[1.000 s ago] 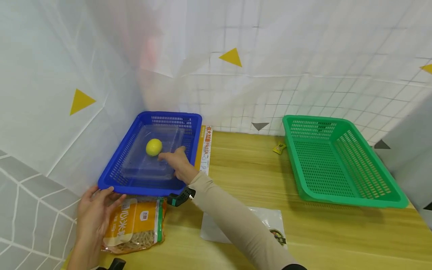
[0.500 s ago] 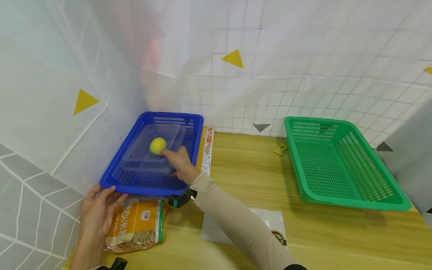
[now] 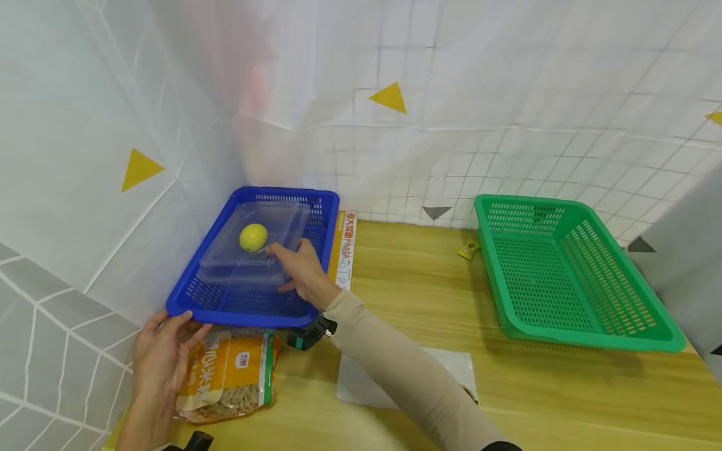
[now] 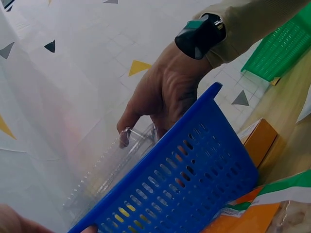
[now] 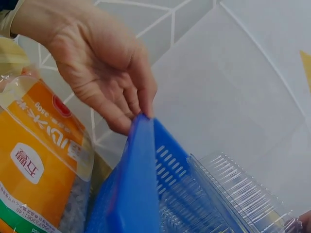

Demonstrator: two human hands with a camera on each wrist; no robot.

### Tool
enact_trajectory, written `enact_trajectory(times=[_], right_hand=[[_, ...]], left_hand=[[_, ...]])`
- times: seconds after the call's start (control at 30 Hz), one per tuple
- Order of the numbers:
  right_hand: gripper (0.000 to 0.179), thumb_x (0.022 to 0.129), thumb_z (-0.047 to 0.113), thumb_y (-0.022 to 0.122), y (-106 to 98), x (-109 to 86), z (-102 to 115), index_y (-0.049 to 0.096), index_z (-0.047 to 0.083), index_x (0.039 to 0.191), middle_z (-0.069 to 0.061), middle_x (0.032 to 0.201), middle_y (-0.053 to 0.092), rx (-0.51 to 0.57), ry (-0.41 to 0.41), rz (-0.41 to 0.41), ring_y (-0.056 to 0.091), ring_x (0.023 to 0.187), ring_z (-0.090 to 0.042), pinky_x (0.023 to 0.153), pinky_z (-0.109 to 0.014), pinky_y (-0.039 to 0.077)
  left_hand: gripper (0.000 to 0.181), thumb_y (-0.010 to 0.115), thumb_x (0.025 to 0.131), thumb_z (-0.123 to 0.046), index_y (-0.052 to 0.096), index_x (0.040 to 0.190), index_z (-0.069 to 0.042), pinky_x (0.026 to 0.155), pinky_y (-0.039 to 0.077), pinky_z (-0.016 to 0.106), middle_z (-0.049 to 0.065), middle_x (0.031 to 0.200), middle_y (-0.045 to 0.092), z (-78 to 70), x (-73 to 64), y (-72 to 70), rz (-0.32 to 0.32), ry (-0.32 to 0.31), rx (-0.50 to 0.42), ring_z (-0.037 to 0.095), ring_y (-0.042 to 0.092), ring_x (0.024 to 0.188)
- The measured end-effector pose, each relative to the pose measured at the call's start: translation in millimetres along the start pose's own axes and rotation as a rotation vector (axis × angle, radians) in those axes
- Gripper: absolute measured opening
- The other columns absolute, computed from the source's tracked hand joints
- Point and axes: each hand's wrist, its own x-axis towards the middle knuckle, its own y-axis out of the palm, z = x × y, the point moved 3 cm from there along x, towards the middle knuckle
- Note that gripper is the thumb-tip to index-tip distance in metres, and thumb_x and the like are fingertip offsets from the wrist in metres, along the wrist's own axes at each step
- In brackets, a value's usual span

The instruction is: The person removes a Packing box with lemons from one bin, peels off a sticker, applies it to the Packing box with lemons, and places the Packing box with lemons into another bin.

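clear container (image 3: 232, 254) now farther left, edge in right grip (image 3: 306, 270)

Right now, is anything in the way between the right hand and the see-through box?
Nothing visible is. The right hand reaches over the rim of the blue basket and holds the see-through box at its right side, so they touch with no gap to block.

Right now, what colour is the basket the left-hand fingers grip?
Blue; the basket shows best in the head view.
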Motion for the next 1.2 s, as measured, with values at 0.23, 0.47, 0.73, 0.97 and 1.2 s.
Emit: enact_trajectory(times=[0.23, 0.47, 0.73, 0.97, 1.2], right_hand=[[0.093, 0.091, 0.024, 0.079, -9.1, -10.3, 13.3, 0.024, 0.007, 0.164, -0.019, 0.158, 0.035, -0.01, -0.016, 0.041, 0.045, 0.137, -0.039, 0.073, -0.058, 0.062], [0.093, 0.092, 0.025, 0.078, -14.4, -18.6, 27.0, 0.022, 0.009, 0.164, -0.019, 0.159, 0.034, -0.001, -0.02, 0.086, 0.045, 0.136, -0.046, 0.077, -0.06, 0.06], [0.093, 0.093, 0.025, 0.078, -23.7, -31.3, 40.6, 0.022, 0.011, 0.165, -0.02, 0.158, 0.035, 0.0, -0.034, 0.128, 0.047, 0.132, -0.051, 0.081, -0.061, 0.059], [0.093, 0.092, 0.027, 0.079, -36.6, -39.3, 50.2, 0.023, 0.012, 0.165, -0.02, 0.155, 0.039, -0.009, -0.047, 0.127, 0.048, 0.13, -0.053, 0.079, -0.059, 0.061], [0.092, 0.091, 0.027, 0.079, -51.2, -44.0, 54.6, 0.025, 0.013, 0.164, -0.016, 0.147, 0.05, -0.013, -0.063, 0.118, 0.054, 0.124, -0.048, 0.078, -0.058, 0.061]], left_hand=[[0.035, 0.06, 0.1, 0.011, 0.047, 0.132, 0.004, 0.075, 0.062, 0.041, 0.015, 0.116, 0.06, 0.1, -0.4, 0.8, -0.016, -0.004, -0.003, 0.022, 0.071, 0.086], [0.035, 0.06, 0.1, 0.011, 0.046, 0.132, 0.005, 0.074, 0.062, 0.04, 0.015, 0.114, 0.063, -1.0, -0.2, 0.6, -0.039, -0.004, -0.015, 0.022, 0.071, 0.084], [0.032, 0.061, 0.099, 0.012, 0.05, 0.128, 0.005, 0.073, 0.063, 0.04, 0.015, 0.116, 0.061, -0.9, -2.1, 1.7, -0.075, 0.003, -0.004, 0.022, 0.071, 0.082], [0.034, 0.06, 0.1, 0.01, 0.046, 0.13, 0.003, 0.073, 0.062, 0.039, 0.014, 0.116, 0.06, 0.2, -3.8, 4.6, -0.077, 0.008, 0.034, 0.02, 0.069, 0.08], [0.035, 0.058, 0.103, 0.005, 0.044, 0.134, 0.0, 0.077, 0.062, 0.037, 0.015, 0.127, 0.054, 1.9, -3.9, 5.8, -0.086, 0.003, 0.091, 0.018, 0.069, 0.088]])
